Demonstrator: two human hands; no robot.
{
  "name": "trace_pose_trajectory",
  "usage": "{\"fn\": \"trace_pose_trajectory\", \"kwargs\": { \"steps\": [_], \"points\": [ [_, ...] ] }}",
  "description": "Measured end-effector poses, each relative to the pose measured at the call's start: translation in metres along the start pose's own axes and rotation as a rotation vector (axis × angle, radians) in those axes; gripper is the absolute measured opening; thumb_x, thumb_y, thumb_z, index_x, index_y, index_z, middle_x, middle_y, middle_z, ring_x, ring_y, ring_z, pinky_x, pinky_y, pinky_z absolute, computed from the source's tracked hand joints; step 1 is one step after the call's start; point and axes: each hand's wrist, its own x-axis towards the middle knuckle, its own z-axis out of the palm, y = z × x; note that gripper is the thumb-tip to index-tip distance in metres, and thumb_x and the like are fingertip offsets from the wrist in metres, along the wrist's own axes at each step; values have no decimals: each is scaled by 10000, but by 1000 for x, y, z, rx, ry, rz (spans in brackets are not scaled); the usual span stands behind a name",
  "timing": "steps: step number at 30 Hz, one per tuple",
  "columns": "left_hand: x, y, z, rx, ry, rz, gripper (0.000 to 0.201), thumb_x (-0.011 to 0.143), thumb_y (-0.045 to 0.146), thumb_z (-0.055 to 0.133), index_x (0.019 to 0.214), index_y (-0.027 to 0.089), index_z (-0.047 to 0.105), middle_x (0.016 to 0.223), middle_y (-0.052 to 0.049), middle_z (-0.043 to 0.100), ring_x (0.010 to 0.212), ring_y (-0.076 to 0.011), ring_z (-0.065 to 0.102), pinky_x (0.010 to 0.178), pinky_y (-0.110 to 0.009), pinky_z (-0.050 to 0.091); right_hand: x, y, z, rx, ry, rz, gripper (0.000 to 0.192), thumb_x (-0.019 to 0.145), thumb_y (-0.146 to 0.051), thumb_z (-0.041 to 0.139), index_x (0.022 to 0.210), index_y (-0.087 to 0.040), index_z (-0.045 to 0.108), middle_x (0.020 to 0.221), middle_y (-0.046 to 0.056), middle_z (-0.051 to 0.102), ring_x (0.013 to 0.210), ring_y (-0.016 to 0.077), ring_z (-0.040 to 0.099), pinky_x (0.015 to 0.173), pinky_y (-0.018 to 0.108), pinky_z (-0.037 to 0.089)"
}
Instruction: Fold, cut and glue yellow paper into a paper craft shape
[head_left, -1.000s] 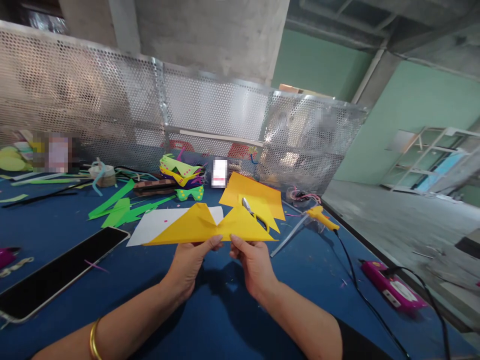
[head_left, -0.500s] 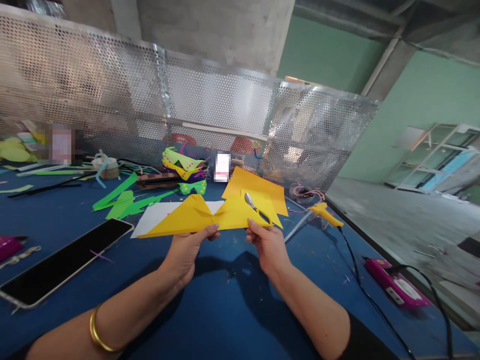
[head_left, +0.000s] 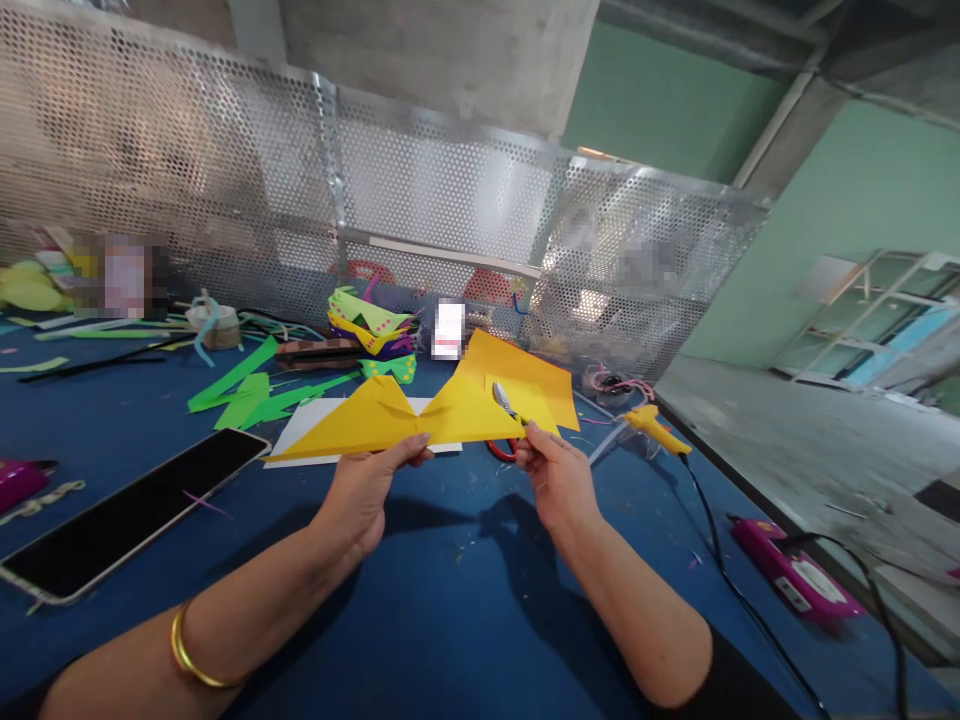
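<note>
A folded piece of yellow paper [head_left: 352, 420] with two pointed peaks and a notch between them is stretched between my hands, above the table. My left hand [head_left: 375, 485] pinches its lower edge near the middle, thumb on top. With thumb and fingers, my right hand [head_left: 555, 465] grips the right end. Scissors [head_left: 501, 398] show just behind that end, blades pointing away, with a red handle loop below the paper's edge; part of them is hidden. Beneath and behind lie a white sheet [head_left: 300, 425] and an orange-yellow sheet [head_left: 525, 365].
On the blue table [head_left: 450, 620] lie a large black phone [head_left: 135, 510], green strips [head_left: 247, 395], stacked paper masks [head_left: 371, 325], a yellow glue gun [head_left: 656, 430] with its cord, and a magenta power strip [head_left: 795, 570]. A perforated metal screen [head_left: 442, 190] stands along the back.
My right hand has slid right, toward the paper's end, and slightly up. The paper's lower edge has risen, and the scissors' red handle loop now shows below it.
</note>
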Motion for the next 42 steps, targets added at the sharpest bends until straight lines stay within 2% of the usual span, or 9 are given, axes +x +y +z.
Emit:
{"fn": "trace_pose_trajectory", "kwargs": {
  "steps": [6,10,13,16,22,33,36,38,42],
  "points": [
    [7,7,0,-141,108,-41,264,420,210,864,635,169,718,610,11,699,617,-140,623,691,-266,487,2,4,-2,-18,-6,-26,340,513,-396,882,661,-153,696,568,-16,644,472,86,547,489,222,443],
    [-7,-6,6,-104,24,-102,303,420,231,893,648,137,717,632,-12,710,616,-145,626,690,-277,488,-25,22,10,-156,-280,113,308,544,-363,870,684,-126,733,625,24,682,541,113,586,551,236,437],
    [-18,-18,10,-59,-100,-150,296,472,256,892,678,135,717,695,-27,726,667,-157,636,711,-288,491,-41,30,17,-194,-359,116,267,578,-359,840,704,-145,745,627,17,688,554,120,564,574,249,435],
    [-20,-20,11,-28,-158,-162,314,511,283,888,737,136,727,735,-36,735,694,-158,642,723,-284,487,-43,30,17,-128,-302,61,234,552,-336,845,638,-154,727,604,15,672,547,131,548,551,262,444],
    [-5,-7,4,-23,-57,-121,385,451,308,915,742,133,736,644,-12,712,593,-130,611,667,-256,470,-27,17,10,-73,-176,16,239,471,-281,866,603,-154,713,533,-5,635,477,115,527,488,253,439],
    [24,17,-7,-21,112,-43,184,586,294,834,654,167,719,649,-28,697,653,-138,611,657,-246,456,-3,-7,-3,-21,-89,-92,239,487,-232,850,653,-150,699,571,-10,649,474,100,526,478,249,439],
    [30,26,-13,39,311,181,197,652,348,795,623,201,668,664,-13,681,660,-156,609,642,-272,460,3,-14,-8,4,-29,-107,251,478,-244,844,656,-158,690,555,-28,632,474,94,521,459,234,432],
    [24,30,-16,211,359,487,200,744,399,725,679,219,667,709,-11,690,709,-183,630,688,-305,478,2,-17,-9,2,-19,-102,256,466,-249,848,645,-157,689,553,-30,630,472,91,516,452,228,429],
    [-3,27,-16,910,-68,1255,67,818,282,691,878,254,697,879,-1,741,857,-204,650,854,-350,452,-12,-14,-5,-54,-80,-38,268,459,-253,865,633,-127,706,548,-5,638,466,91,516,459,227,433]
  ]
}}
